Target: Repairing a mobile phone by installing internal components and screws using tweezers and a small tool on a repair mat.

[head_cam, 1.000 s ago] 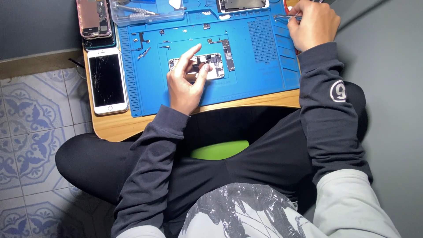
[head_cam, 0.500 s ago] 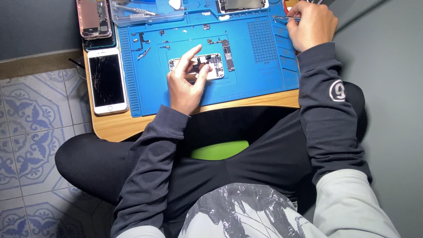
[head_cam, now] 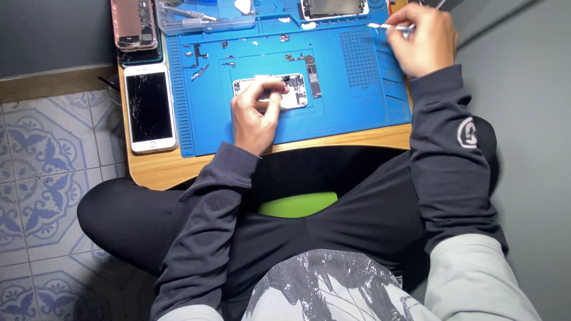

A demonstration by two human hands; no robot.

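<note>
Tabletop [head_cam: 357,138] of pale wood sits over the seated person's lap, and nearly all of it is covered by a blue rubber work mat [head_cam: 357,89] with ridged strips and shallow compartments along its edges. Left of the mat, on bare wood, lies a white smartphone with a cracked black screen [head_cam: 150,108], face up and lengthwise, and just beyond it a rose-gold phone shell with its insides exposed [head_cam: 135,24] rests on top of another dark device. At the far left corner of the mat stands a clear plastic tray [head_cam: 205,16] with metal tools inside; further right along the far edge lies another opened phone body [head_cam: 333,8], only partly in view. Near the middle of the mat sits the small opened white phone chassis with exposed circuitry [head_cam: 285,92], and just beside its right end lies a narrow dark circuit board [head_cam: 313,76], apart from it. The left hand [head_cam: 256,110] rests on this chassis, its fingers curled down and pressing on the near side; whether it pinches any small part I cannot tell. The right hand [head_cam: 423,40] is raised over the far right corner of the mat, closed around a thin metal tool with a pale tip [head_cam: 389,27] that points to the left. Tiny screws and small dark brackets [head_cam: 196,56] are scattered over the left half of the mat.
</note>
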